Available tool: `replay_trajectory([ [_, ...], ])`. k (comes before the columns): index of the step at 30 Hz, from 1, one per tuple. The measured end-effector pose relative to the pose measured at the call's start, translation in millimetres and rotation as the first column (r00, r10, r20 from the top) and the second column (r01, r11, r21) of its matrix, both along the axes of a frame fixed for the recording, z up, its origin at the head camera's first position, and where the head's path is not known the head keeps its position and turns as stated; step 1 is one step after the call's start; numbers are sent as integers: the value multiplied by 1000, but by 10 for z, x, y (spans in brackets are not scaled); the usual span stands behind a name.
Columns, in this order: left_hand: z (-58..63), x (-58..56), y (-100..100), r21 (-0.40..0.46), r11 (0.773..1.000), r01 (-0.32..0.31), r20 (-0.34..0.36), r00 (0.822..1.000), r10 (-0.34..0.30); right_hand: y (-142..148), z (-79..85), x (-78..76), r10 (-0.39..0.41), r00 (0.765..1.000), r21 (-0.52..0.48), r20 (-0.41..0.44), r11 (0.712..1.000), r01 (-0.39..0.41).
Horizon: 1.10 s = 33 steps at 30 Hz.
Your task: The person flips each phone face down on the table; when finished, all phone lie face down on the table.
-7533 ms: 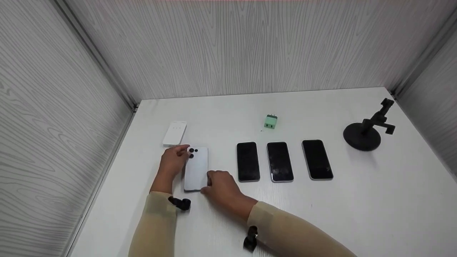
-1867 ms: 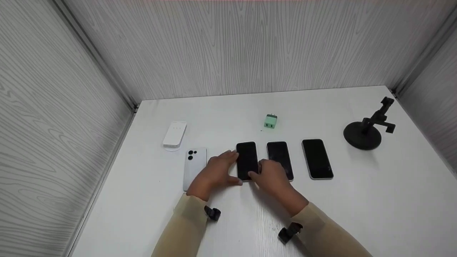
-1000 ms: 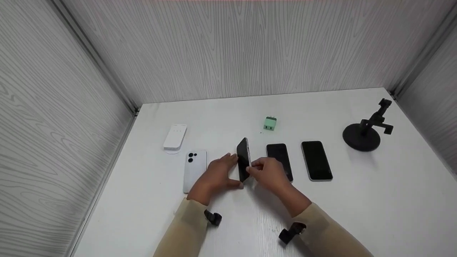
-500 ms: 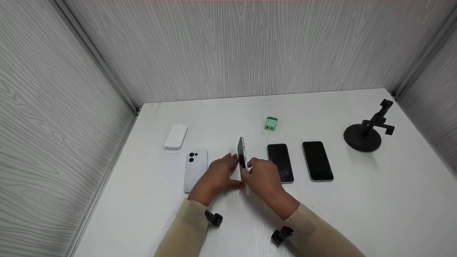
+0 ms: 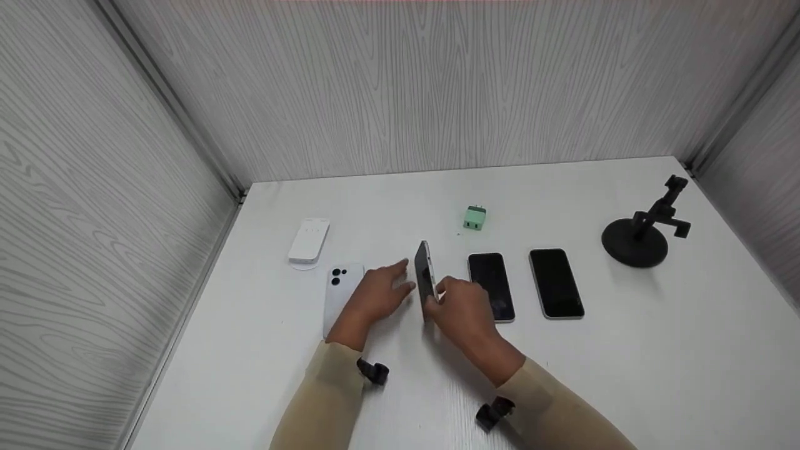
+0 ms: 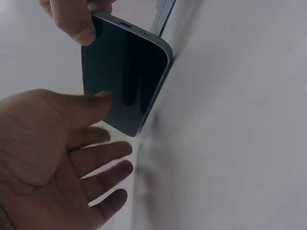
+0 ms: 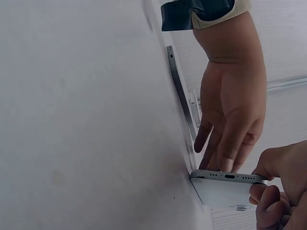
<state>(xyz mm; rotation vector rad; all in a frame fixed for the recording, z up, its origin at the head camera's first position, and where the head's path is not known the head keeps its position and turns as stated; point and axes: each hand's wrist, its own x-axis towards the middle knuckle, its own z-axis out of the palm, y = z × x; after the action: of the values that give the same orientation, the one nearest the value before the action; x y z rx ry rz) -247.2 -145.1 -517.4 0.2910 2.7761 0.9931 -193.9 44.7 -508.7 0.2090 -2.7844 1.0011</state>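
A smartphone (image 5: 422, 275) stands tilted up on its long edge, with its dark screen facing left. My right hand (image 5: 464, 315) pinches it by the near right edge, thumb on the screen side and fingers behind. The right wrist view shows the pale back of the phone (image 7: 218, 191) and its port end. My left hand (image 5: 377, 294) is just left of it, fingers extended and spread, gripping nothing. In the left wrist view the left thumb overlaps the screen of the phone (image 6: 129, 67). A white phone (image 5: 337, 303) lies camera side up, partly covered by the left hand.
Two dark-screened phones lie to the right, one (image 5: 490, 281) partly behind the right hand, the other (image 5: 556, 284) farther over. A green charger plug (image 5: 475, 219), a flat white box (image 5: 309, 240) and a black round-based stand (image 5: 634, 244) are also on the white table (image 5: 625, 375).
Both hands have moved from the white phone to the dark-screened one. The right hand has raised it from flat onto its edge. The left hand has just drawn back from it.
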Motion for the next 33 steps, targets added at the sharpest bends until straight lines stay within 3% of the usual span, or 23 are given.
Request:
replay_trajectory([
  [4,105,-117,163,126,972,-199,-42,978,206,16,-2,1,-11,1000,-8,-2,1000,11],
  [7,177,-201,281,197,939,-282,-38,955,295,15,-12,2,-11,1000,-12,8,1000,11],
  [9,202,-251,347,201,927,-316,-34,944,329,10,-26,6,-9,1000,-6,14,1000,9],
  [13,213,-321,444,144,930,-339,-62,934,351,-5,-48,26,-1,1000,13,0,1000,1],
  [20,208,-366,528,105,938,-330,-75,938,338,-18,-39,42,14,998,47,-66,999,-11],
  [33,234,-415,525,109,923,-369,-84,922,378,-6,-35,-11,19,1000,1,-13,1000,-19],
])
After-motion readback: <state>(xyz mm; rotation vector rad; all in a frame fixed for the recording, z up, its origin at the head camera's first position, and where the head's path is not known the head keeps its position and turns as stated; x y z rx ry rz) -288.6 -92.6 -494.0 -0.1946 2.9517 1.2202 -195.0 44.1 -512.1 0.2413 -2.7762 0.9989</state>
